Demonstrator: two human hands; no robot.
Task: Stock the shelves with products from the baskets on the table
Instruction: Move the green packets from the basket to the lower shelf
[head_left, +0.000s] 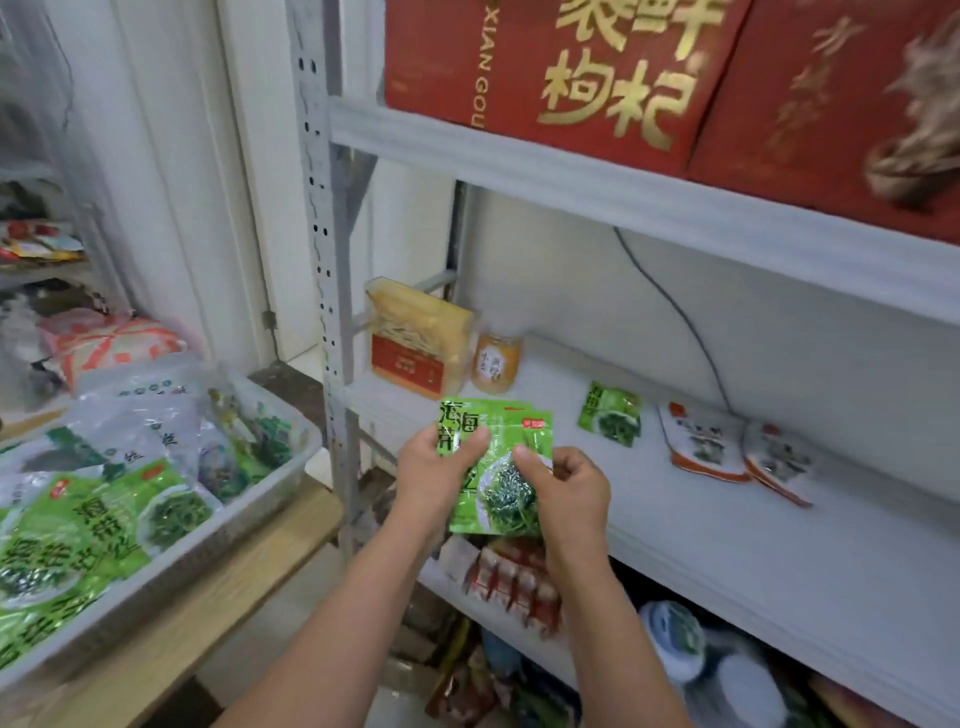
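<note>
Visibly glossy green seaweed packets (496, 467), fanned.

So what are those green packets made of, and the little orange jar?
The green packets look like thin glossy plastic film: they shine and crinkle. The jar seems clear glass or plastic, I cannot tell which; its orange contents show through.

Two overlapping green seaweed packets (493, 467) are held upright before the white shelf (727, 545), with the left hand (428, 470) and right hand (569, 491) gripping them. A matching packet (610, 420) lies flat on that shelf. More fill the pale basket (260, 519) on the wooden table (234, 587).
</note>
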